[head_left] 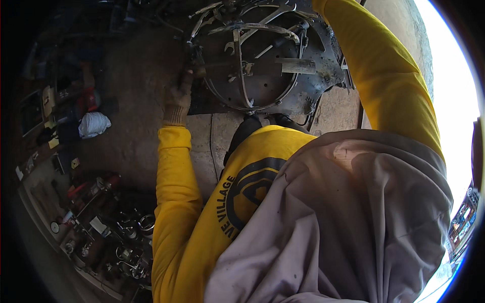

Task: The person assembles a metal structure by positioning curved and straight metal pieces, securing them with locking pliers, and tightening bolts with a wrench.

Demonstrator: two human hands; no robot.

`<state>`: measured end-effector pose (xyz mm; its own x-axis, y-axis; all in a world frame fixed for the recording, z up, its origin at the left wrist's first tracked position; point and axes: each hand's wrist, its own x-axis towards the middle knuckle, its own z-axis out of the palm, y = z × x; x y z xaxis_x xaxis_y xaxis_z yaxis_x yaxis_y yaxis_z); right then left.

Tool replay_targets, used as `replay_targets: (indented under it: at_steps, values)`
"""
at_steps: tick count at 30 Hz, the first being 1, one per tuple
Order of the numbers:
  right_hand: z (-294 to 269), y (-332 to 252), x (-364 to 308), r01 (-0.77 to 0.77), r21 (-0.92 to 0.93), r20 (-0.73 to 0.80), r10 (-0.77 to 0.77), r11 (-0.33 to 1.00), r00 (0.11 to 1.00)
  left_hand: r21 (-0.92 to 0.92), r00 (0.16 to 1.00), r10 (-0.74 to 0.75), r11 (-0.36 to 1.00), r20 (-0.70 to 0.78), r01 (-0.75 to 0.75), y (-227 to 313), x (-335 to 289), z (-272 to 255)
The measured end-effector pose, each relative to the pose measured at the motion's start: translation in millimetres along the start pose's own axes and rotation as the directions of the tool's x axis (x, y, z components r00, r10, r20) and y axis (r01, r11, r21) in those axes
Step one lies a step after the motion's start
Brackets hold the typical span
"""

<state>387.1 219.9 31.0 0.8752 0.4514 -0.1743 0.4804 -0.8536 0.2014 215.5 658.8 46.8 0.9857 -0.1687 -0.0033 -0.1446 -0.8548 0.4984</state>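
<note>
My left hand (178,95), in a brown knitted-cuff glove, is at the left edge of a dark metal plate (207,101). Its fingers look closed, but shade hides what they grip. Beside it, a dark bar (222,69) runs rightward to a grey metal cylinder (298,66); I cannot tell whether the hand holds this bar. A round frame of curved metal bars (240,76) stands on the plate. Among its bars lies an open-ended spanner (268,22). My right arm reaches up past the plate's right side, and its hand is beyond the top edge.
At the left are a white cloth bundle (94,124) and a red object (91,99). Metal parts and tools (129,237) crowd the lower left. A thin cable (212,146) crosses the concrete floor (199,146) near my legs. Bright daylight fills the right side.
</note>
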Motion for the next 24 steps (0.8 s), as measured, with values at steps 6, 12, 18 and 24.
replay_targets:
  at_steps: [6,12,18,24]
  values:
    - [-3,-27,8,-0.267,0.065,0.077,0.262,0.961,0.962,0.009,0.984,0.139,0.990,-0.115,-0.139,-2,-8,4]
    - [-69,-73,-38,-0.081,0.475,-0.077,0.134,0.876,0.988,0.013,0.988,0.009,1.000,-0.154,-0.007,-1,-15,14]
    - [-39,-71,-37,0.182,0.210,0.014,-0.190,0.961,0.982,0.047,0.985,0.058,0.998,-0.159,-0.052,-1,-13,16]
    - [-22,-70,-35,0.319,0.238,-0.163,-0.286,0.917,0.944,-0.044,0.980,0.029,0.998,-0.197,-0.038,6,-14,15]
